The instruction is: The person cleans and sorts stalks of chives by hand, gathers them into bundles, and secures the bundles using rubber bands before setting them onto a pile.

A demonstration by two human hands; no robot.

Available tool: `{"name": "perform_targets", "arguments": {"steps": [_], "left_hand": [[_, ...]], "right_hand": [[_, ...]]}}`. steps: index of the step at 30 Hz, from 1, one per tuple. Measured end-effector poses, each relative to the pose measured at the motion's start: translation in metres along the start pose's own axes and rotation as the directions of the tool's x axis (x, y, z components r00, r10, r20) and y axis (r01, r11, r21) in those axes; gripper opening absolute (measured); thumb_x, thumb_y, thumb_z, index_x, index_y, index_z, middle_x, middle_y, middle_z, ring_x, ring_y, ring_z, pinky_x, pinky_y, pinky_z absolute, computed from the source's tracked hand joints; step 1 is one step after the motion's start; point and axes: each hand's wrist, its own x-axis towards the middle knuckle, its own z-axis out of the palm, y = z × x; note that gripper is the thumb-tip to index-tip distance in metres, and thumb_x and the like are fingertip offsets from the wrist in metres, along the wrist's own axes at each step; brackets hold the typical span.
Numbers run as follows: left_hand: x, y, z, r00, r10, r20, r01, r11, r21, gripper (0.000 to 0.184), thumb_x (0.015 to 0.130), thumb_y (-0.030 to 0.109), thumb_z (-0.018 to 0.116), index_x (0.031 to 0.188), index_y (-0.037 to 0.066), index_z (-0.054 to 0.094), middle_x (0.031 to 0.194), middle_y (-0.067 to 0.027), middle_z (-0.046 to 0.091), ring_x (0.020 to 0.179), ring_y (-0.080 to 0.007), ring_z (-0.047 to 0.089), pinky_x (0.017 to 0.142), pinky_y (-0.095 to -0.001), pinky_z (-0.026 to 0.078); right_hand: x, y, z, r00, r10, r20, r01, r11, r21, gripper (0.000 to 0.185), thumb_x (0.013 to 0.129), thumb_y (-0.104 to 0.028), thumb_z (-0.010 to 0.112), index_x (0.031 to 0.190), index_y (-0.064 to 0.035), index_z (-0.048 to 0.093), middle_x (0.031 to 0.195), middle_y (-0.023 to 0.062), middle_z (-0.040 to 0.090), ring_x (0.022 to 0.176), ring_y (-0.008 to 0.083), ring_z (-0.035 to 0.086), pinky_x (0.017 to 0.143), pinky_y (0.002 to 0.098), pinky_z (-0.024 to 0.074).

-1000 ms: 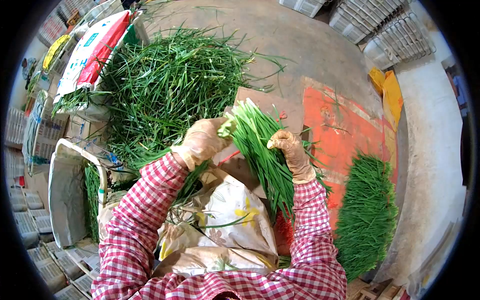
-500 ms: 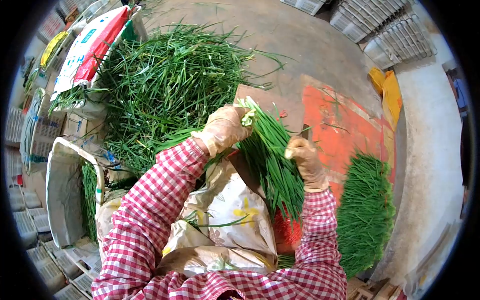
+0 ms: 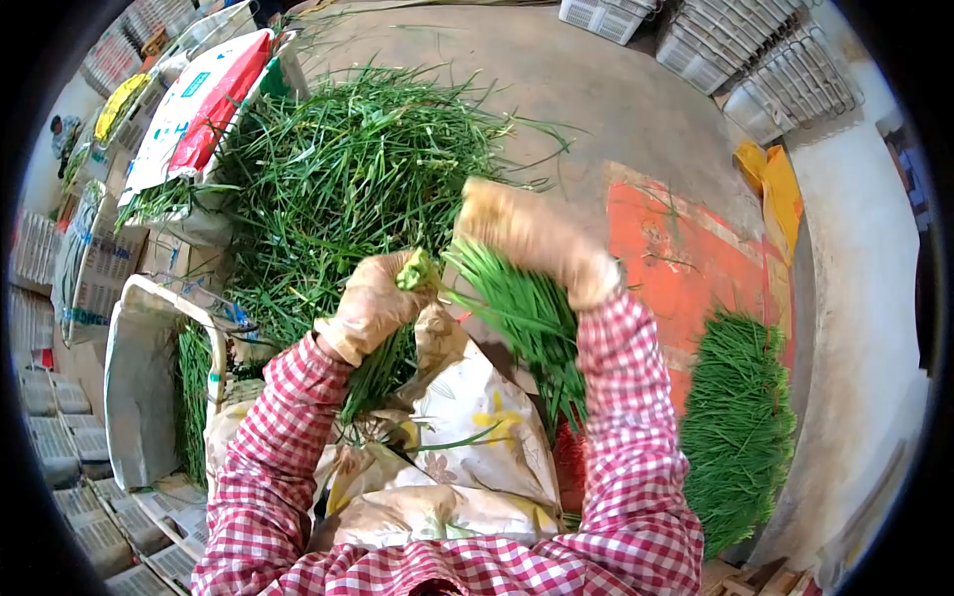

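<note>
While loose slender green stalks [image 3: 363, 169] lie unsorted at eleven o'clock, tidy green-leaf stack [image 3: 733, 427] sits arranged at four; left hand [image 3: 373, 306], clasping pale-green stems [image 3: 417, 272]; right hand [image 3: 532, 235], grip unclear.

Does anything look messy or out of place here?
Yes, a little. A loose green blade lies across the apron, and stray bits litter the scuffed orange sheet. The big pile of greens is tangled, unlike the neat stack at the right.

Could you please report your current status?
Left hand closed around pale stem ends; right hand blurred, grip unclear; green bunch partly hidden behind it.
</note>
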Motion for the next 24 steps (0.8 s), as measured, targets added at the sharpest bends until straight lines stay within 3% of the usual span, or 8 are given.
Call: {"name": "perform_targets", "arguments": {"steps": [3, 5, 8, 9, 13, 15, 21, 24], "left_hand": [[0.000, 0.000, -0.001, 0.999, -0.033, 0.027, 0.036, 0.994, -0.101, 0.023, 0.076, -0.007, 0.065, 0.098, 0.000, 0.062, 0.088, 0.0010, 0.064, 0.078, -0.0076, 0.058, 0.071, -0.0218, 0.049], [-0.004, 0.004, 0.005, 0.997, 0.024, 0.075, -0.008, 0.976, -0.216, 0.031, 0.076, -0.009, 0.064, 0.106, 0.001, 0.062, 0.089, 0.0023, 0.063, 0.079, -0.0065, 0.057, 0.068, -0.0206, 0.048], [-0.003, 0.008, 0.003, 0.998, 0.045, 0.040, -0.029, 0.946, -0.324, 0.042, 0.076, -0.010, 0.063, 0.115, 0.003, 0.061, 0.090, 0.0029, 0.062, 0.076, -0.0063, 0.056, 0.063, -0.0215, 0.047], [0.001, 0.008, 0.002, 1.000, 0.013, 0.009, -0.007, 0.905, -0.426, 0.044, 0.075, -0.011, 0.062, 0.117, 0.004, 0.060, 0.090, 0.0031, 0.062, 0.074, -0.0066, 0.056, 0.062, -0.0221, 0.047], [0.027, -0.005, 0.001, 0.994, -0.105, 0.037, 0.109, 0.984, -0.137, 0.019, 0.078, 0.003, 0.064, 0.098, 0.003, 0.065, 0.074, 0.0001, 0.061, 0.062, -0.0091, 0.054, 0.057, -0.0226, 0.044], [0.042, -0.029, 0.010, 0.984, -0.178, 0.006, 0.178, 0.983, -0.050, 0.017, 0.078, 0.016, 0.066, 0.084, 0.000, 0.064, 0.071, -0.0069, 0.063, 0.058, -0.0149, 0.056, 0.054, -0.0313, 0.046], [0.046, -0.031, 0.023, 0.951, -0.307, -0.032, 0.298, 0.941, -0.162, 0.017, 0.076, 0.018, 0.069, 0.079, 0.002, 0.063, 0.068, -0.0040, 0.060, 0.055, -0.0131, 0.054, 0.051, -0.0274, 0.043], [0.045, -0.017, 0.024, 0.944, -0.318, 0.083, 0.324, 0.862, -0.390, 0.018, 0.080, 0.018, 0.067, 0.079, 0.001, 0.063, 0.065, -0.0047, 0.060, 0.052, -0.0128, 0.055, 0.049, -0.0258, 0.042]], "right_hand": [[-0.069, -0.040, 0.044, 0.964, -0.011, 0.265, -0.027, 0.990, 0.142, 0.069, 0.086, -0.057, 0.052, 0.129, -0.0028, 0.047, 0.091, 0.0155, 0.063, 0.087, 0.0295, 0.062, 0.079, 0.0390, 0.0498], [-0.098, -0.034, 0.067, 0.984, 0.170, 0.061, -0.171, 0.985, 0.011, 0.039, 0.093, -0.038, 0.052, 0.114, -0.0059, 0.056, 0.093, 0.0132, 0.064, 0.083, 0.0238, 0.065, 0.076, 0.0401, 0.0517], [-0.116, -0.013, 0.038, 0.943, 0.258, -0.212, -0.275, 0.960, -0.056, 0.031, 0.092, -0.033, 0.055, 0.103, -0.0046, 0.060, 0.082, 0.0085, 0.066, 0.065, 0.0161, 0.065, 0.061, 0.0331, 0.0520], [-0.113, -0.010, 0.025, 0.797, 0.536, -0.278, -0.524, 0.843, 0.121, 0.031, 0.091, -0.033, 0.057, 0.104, -0.0045, 0.060, 0.083, 0.0089, 0.066, 0.066, 0.0178, 0.065, 0.062, 0.0345, 0.0523], [-0.098, 0.012, 0.025, 0.746, 0.519, -0.418, -0.569, 0.823, 0.008, 0.048, 0.081, -0.035, 0.065, 0.116, -0.0035, 0.056, 0.115, 0.0171, 0.059, 0.102, 0.0260, 0.060, 0.081, 0.0389, 0.0498], [-0.088, 0.027, 0.040, 0.796, 0.134, -0.590, -0.448, 0.787, -0.425, 0.063, 0.076, -0.039, 0.070, 0.124, -0.0030, 0.051, 0.119, 0.0201, 0.056, 0.113, 0.0317, 0.052, 0.090, 0.0406, 0.0449], [-0.080, 0.061, 0.048, 0.782, 0.408, -0.471, -0.567, 0.779, -0.268, 0.080, 0.067, -0.036, 0.079, 0.131, -0.0010, 0.045, 0.119, 0.0219, 0.056, 0.110, 0.0359, 0.051, 0.096, 0.0415, 0.0409], [-0.090, 0.074, 0.053, 0.790, 0.415, -0.452, -0.397, 0.907, 0.138, 0.077, 0.071, -0.039, 0.075, 0.130, 0.0009, 0.046, 0.120, 0.0227, 0.055, 0.113, 0.0362, 0.050, 0.097, 0.0422, 0.0385]]}}
